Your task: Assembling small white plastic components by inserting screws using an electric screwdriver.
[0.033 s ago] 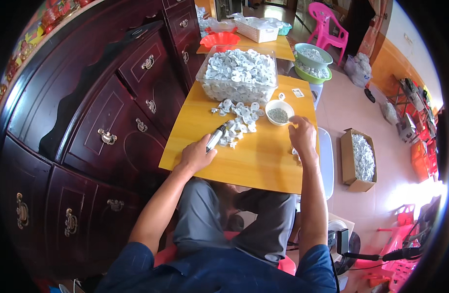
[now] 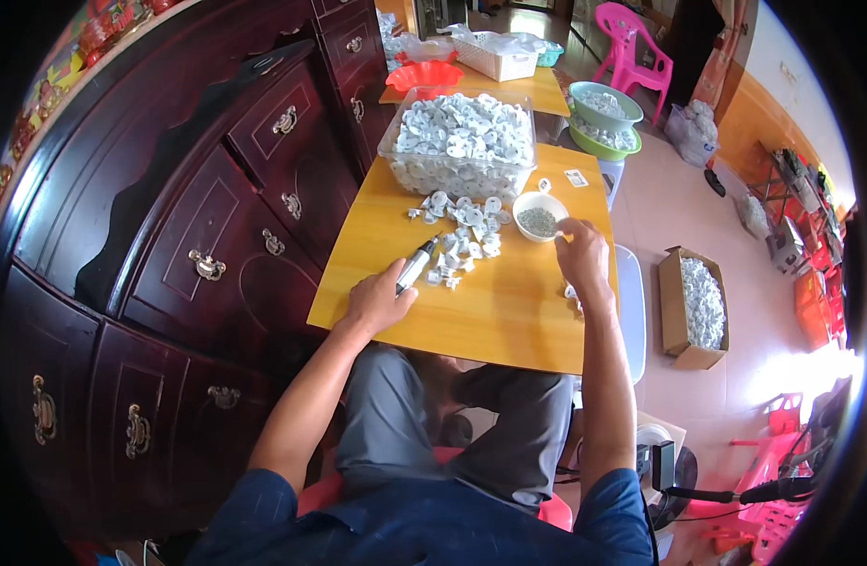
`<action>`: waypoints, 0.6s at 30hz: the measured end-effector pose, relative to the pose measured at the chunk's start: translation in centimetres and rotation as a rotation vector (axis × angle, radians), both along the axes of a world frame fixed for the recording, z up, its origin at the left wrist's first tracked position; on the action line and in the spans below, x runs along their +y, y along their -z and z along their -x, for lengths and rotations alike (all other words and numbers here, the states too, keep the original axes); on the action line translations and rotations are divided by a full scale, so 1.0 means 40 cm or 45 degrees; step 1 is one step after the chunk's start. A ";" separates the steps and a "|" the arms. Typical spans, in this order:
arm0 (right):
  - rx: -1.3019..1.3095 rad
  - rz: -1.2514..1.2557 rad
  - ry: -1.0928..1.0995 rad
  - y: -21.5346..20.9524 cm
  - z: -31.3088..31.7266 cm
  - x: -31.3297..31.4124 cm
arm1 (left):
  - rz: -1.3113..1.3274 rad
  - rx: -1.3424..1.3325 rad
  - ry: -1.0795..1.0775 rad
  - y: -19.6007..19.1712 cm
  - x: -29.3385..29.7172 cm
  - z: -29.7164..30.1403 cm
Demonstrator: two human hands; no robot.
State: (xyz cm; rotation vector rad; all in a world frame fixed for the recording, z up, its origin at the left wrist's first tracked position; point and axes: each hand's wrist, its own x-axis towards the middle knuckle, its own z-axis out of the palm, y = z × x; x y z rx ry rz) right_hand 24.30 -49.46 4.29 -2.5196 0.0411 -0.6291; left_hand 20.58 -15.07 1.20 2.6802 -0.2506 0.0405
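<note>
My left hand (image 2: 377, 300) grips a slim silver-and-black pen-style screwdriver (image 2: 414, 269), its dark tip pointing away from me. By that tip, a loose pile of small white plastic parts (image 2: 466, 219) is spread over the yellow table (image 2: 490, 316). My right hand (image 2: 586, 259) is at the near right edge of a small white bowl (image 2: 539, 199) that holds tiny grey metal pieces, perhaps screws. Its thumb and forefinger are pinched together; what lies between them is too small to tell. A few white parts (image 2: 571, 295) sit partly hidden beside my right wrist.
A clear bin (image 2: 525, 174) heaped with white parts stands at the table's far side. Dark wooden drawers (image 2: 193, 226) line the left. On the right are stacked basins (image 2: 603, 118) and a cardboard box (image 2: 674, 311), filled with similar parts. A pink chair (image 2: 632, 52) stands farther back.
My right hand has shifted very slightly at the bowl's edge. Some white parts beside the screwdriver tip lie a little differently. The left hand keeps its hold.
</note>
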 end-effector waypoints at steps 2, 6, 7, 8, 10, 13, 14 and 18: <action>-0.040 0.051 -0.051 0.005 -0.057 0.000 | 0.028 -0.062 0.017 -0.003 0.021 -0.007; 0.031 0.149 -0.101 0.017 -0.162 0.008 | 0.072 -0.055 -0.218 -0.010 0.066 -0.068; 0.095 0.204 -0.103 0.020 -0.189 0.010 | 0.063 -0.066 -0.231 -0.003 0.078 -0.091; 0.094 0.202 -0.105 0.026 -0.212 0.014 | 0.055 -0.077 -0.243 0.005 0.088 -0.113; 0.183 0.266 -0.087 0.040 -0.248 0.010 | 0.040 -0.018 -0.260 -0.005 0.066 -0.143; 0.465 0.397 -0.065 0.049 -0.287 0.023 | 0.005 0.059 -0.253 -0.011 0.025 -0.179; 0.467 0.397 -0.069 0.051 -0.293 0.029 | -0.030 0.078 -0.220 -0.013 0.010 -0.186; 0.632 0.397 -0.080 0.059 -0.288 0.039 | -0.091 0.031 -0.107 -0.007 -0.040 -0.173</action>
